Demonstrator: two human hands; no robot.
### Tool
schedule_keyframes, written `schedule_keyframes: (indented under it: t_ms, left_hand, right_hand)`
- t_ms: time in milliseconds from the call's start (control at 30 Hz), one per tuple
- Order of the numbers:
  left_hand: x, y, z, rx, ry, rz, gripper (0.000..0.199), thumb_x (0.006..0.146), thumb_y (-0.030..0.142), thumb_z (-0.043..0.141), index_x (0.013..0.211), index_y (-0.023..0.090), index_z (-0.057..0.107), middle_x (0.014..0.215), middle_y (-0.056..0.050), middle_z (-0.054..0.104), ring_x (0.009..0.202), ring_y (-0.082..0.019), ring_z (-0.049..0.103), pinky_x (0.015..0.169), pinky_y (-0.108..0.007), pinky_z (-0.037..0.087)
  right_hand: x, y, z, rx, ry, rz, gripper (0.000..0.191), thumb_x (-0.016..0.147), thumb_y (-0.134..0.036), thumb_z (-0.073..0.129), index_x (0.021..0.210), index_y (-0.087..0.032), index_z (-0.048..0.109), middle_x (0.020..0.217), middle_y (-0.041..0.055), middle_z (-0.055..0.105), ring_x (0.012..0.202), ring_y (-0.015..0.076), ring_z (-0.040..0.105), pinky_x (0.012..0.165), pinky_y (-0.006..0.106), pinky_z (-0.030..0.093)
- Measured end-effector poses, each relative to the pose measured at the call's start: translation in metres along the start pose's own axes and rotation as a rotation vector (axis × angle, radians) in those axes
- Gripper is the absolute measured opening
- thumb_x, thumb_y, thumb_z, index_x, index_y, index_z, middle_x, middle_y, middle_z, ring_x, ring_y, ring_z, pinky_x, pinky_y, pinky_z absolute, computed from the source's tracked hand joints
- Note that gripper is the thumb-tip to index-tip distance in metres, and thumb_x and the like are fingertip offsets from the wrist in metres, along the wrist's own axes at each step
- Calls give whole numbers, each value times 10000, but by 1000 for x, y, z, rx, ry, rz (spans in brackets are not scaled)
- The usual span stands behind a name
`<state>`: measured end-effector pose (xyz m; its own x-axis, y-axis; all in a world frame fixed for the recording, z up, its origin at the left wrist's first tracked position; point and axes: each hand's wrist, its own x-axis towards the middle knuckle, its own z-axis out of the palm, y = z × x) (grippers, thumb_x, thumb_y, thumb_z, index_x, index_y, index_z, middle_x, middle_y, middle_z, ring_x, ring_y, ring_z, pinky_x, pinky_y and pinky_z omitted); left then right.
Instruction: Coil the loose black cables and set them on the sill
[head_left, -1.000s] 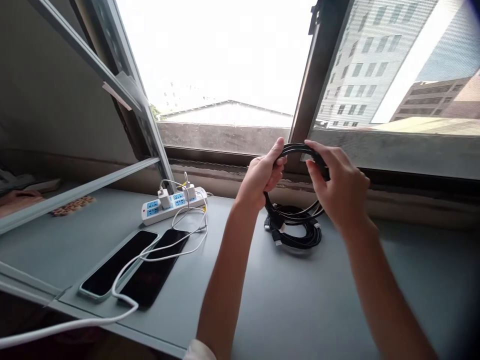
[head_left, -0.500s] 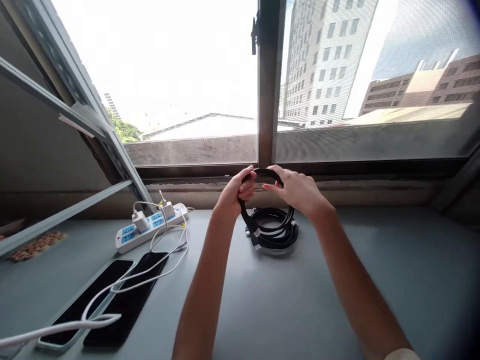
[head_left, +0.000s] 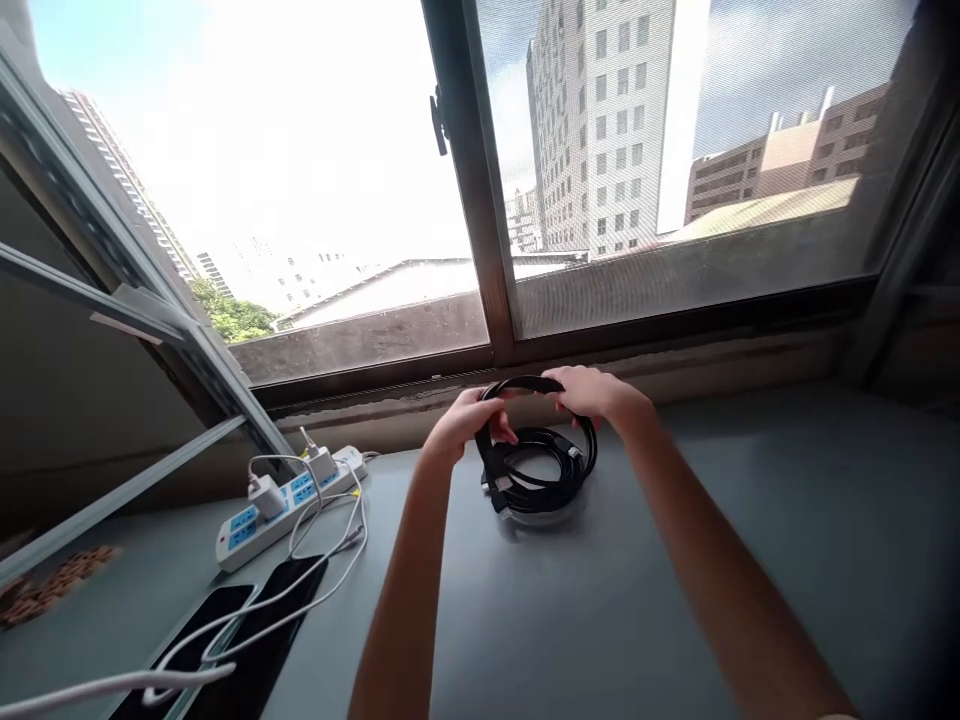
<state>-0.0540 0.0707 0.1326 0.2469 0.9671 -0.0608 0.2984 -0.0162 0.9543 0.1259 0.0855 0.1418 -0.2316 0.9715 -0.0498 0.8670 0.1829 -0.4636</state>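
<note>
Both hands hold a black coiled cable (head_left: 531,383), its loop standing tilted above the grey tabletop. My left hand (head_left: 471,424) is closed around the loop's left side, thumb lying over it. On the upper right of the loop, my right hand (head_left: 596,392) grips with its fingers, partly hidden behind the cable. Directly beneath lie more black coiled cables (head_left: 551,494) in a round pile, with connector ends showing at the left and right. The lower part of the held loop overlaps the pile, so I cannot tell whether they touch.
At the left, a white power strip (head_left: 281,512) carries two white chargers. White charging cables (head_left: 330,590) trail over two dark phones (head_left: 262,640). A metal frame (head_left: 202,350) slants along the left, and a window ledge (head_left: 405,400) runs behind the hands.
The held cable loop has come down a little toward the pile, both hands still on it. My view has tilted and shifted, so the window and table sit at a different slant.
</note>
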Motion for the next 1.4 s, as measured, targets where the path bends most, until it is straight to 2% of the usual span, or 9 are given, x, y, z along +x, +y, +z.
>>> schedule_keyframes:
  t_ms: [67, 167, 267, 367, 467, 633, 933, 1167, 1400]
  left_hand:
    - [11, -16, 3, 344, 108, -43, 174, 828, 145, 435, 1000, 135, 461, 564, 19, 560, 438, -129, 583, 457, -222, 470]
    - [26, -40, 8, 508, 180, -50, 253, 825, 168, 450, 1076, 150, 444, 751, -41, 636, 455, -142, 600, 476, -252, 479]
    - [34, -54, 16, 683, 248, -59, 244, 840, 200, 463, 1078, 159, 499, 1029, -118, 631, 710, -191, 667, 663, -295, 508]
    - [36, -58, 23, 849, 314, -110, 237, 835, 196, 494, 1054, 147, 572, 1146, -166, 587, 1051, -273, 582, 858, -359, 449]
    - [35, -54, 27, 954, 351, -183, 245, 807, 166, 529, 1034, 137, 616, 1137, -182, 590, 1096, -299, 548, 876, -390, 430]
    - [31, -50, 29, 1037, 389, -241, 290, 794, 161, 545, 1075, 127, 607, 1156, -176, 575, 1079, -273, 547, 858, -348, 434]
    - [37, -71, 23, 1036, 407, -250, 298, 855, 232, 451, 1094, 143, 605, 1202, -170, 522, 1125, -270, 488, 851, -330, 429]
    - [43, -88, 30, 1088, 320, -62, 418, 905, 322, 351, 1286, 210, 482, 1264, -139, 485, 1169, -258, 441, 933, -343, 366]
    - [48, -108, 48, 1145, 282, 29, 502, 903, 213, 302, 1401, 156, 318, 1259, -182, 470, 1180, -294, 409, 983, -402, 292]
  right_hand:
    - [10, 10, 6, 45, -106, 31, 371, 932, -197, 421, 1300, -244, 439, 931, 44, 651, 576, 136, 632, 499, 221, 469]
    - [25, 21, 19, 63, -221, 66, 349, 943, -176, 392, 1285, -193, 461, 959, 73, 639, 576, 143, 635, 489, 234, 492]
    - [35, 27, 33, 45, -264, 87, 301, 952, -182, 402, 1235, -168, 503, 961, 74, 632, 609, 143, 639, 529, 252, 517]
    - [39, 28, 44, -2, -264, 85, 276, 946, -242, 473, 1203, -151, 515, 979, 68, 623, 697, 143, 634, 615, 286, 540]
    - [39, 26, 48, -80, -214, 63, 279, 926, -288, 522, 1174, -160, 537, 1059, 78, 595, 826, 163, 612, 736, 341, 530]
    - [44, 24, 57, -199, -102, 20, 274, 909, -285, 549, 1158, -172, 551, 1144, 84, 553, 1006, 212, 554, 874, 420, 463]
    - [52, 24, 84, -210, 62, -183, 306, 932, -287, 505, 1217, -179, 518, 1237, 95, 497, 1109, 233, 492, 919, 438, 429]
    - [64, 30, 109, -215, 158, -233, 266, 956, -250, 443, 1183, -175, 561, 1127, 89, 564, 1057, 212, 520, 883, 395, 436]
    - [68, 43, 120, -170, 244, -280, 323, 930, -185, 415, 1164, -274, 619, 1039, 37, 623, 1029, 197, 532, 766, 264, 435]
